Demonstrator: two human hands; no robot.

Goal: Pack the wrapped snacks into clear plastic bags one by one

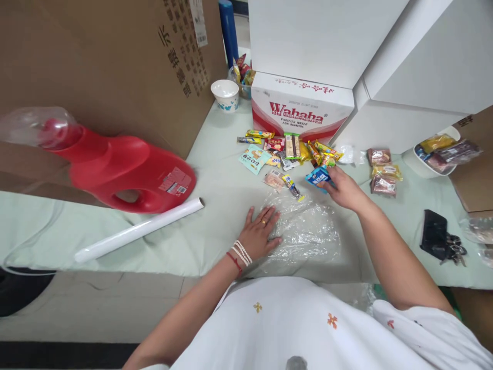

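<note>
My left hand [262, 231] lies flat with fingers spread, on the left edge of a clear plastic bag [311, 231] on the table. My right hand [342, 189] is closed on a small blue snack packet [318, 176], at the right end of a loose pile of snacks. In that pile are a pale blue packet [254, 159], a see-through bar packet [292, 146] and several yellow and red wrapped pieces. Nearer to me lie a pinkish packet [274, 180] and a thin yellow-and-dark stick packet [293, 187].
Behind the pile stands a Wahaha water carton [302, 105]. To the left are a red jug [131, 169] and a white roll [140, 229]. A paper cup [225, 96] sits at the back. Rightward are brown packets [383, 185], a filled white bowl [419, 162] and keys with a black pouch [434, 234].
</note>
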